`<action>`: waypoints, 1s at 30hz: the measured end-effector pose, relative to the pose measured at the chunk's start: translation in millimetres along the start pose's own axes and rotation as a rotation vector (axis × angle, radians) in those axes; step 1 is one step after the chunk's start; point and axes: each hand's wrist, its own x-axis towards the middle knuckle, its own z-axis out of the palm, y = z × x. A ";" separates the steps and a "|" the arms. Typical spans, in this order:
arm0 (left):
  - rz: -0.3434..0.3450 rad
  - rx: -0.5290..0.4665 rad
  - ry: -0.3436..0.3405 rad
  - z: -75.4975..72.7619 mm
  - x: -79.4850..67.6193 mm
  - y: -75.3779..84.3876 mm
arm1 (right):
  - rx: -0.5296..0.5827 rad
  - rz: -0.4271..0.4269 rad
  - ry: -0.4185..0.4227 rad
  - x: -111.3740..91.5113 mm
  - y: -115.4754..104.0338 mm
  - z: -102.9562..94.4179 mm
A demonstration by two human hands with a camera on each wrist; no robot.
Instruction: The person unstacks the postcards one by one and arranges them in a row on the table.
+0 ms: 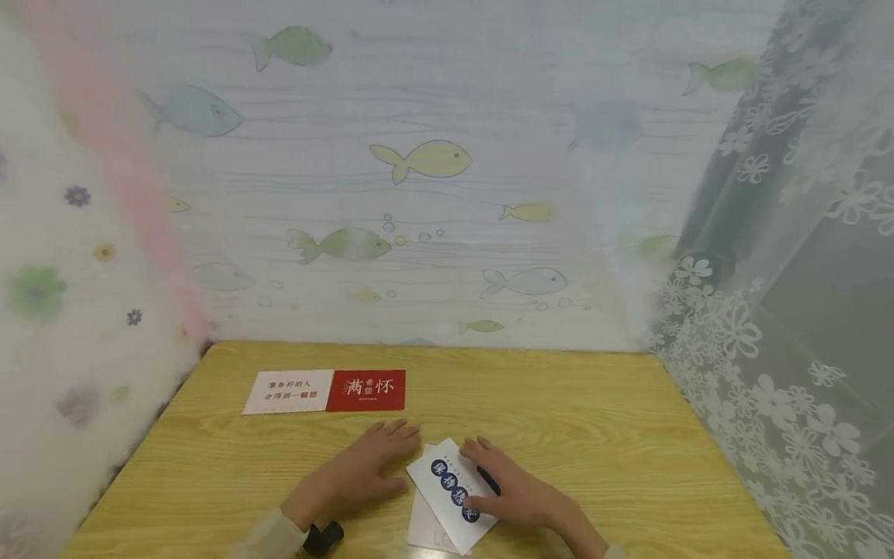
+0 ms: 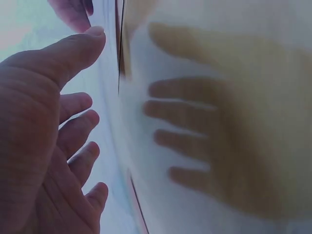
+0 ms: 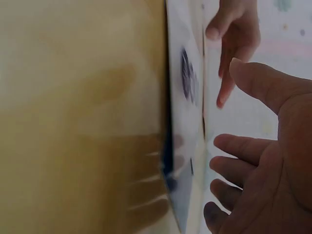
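A white card with blue round characters lies aslant near the table's front, over a pale pinkish card. My right hand hovers at the white card's right side, fingers spread and holding nothing. A small dark blue patch shows beneath it; what it belongs to is mostly hidden. To the left of the cards my left hand is held with its fingers extended and nothing in it. The left wrist view shows that hand raised above the tabletop, its shadow beneath.
Farther back on the wooden table, a white card with red-brown characters lies beside a red card with white characters. A fish-print curtain hangs behind the table, and lace hangs at the right.
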 end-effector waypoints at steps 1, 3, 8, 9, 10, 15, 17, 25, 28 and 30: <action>0.002 -0.008 -0.009 3.6 -0.1 4.5 | -0.004 -0.001 -0.007 -8.9 -0.7 3.2; 0.001 -0.010 -0.030 9.8 -0.4 11.6 | 0.009 -0.005 -0.039 -23.8 -1.4 8.5; -0.031 0.016 -0.076 18.5 -1.8 21.3 | -0.073 -0.090 -0.106 -42.7 -0.7 15.1; -0.040 0.020 -0.083 18.8 -2.6 23.2 | -0.094 -0.085 -0.113 -44.7 -0.5 15.4; -0.044 0.027 -0.086 18.6 -3.6 25.6 | -0.098 -0.068 -0.122 -46.2 -0.4 15.3; -0.058 0.044 -0.093 15.3 -13.1 38.4 | -0.049 0.092 -0.153 -51.4 -0.9 12.7; -0.086 0.031 -0.093 14.0 -18.9 43.5 | -0.064 0.084 -0.139 -51.3 -0.7 11.9; 0.011 0.052 -0.055 11.5 -33.3 55.8 | -0.163 0.151 -0.102 -48.6 -1.7 7.2; 0.019 0.064 -0.051 13.1 -34.1 53.9 | -0.192 0.188 -0.094 -50.4 -1.8 7.6; -0.018 0.070 -0.063 14.2 -33.5 52.0 | -0.192 0.199 -0.087 -51.3 -0.9 8.5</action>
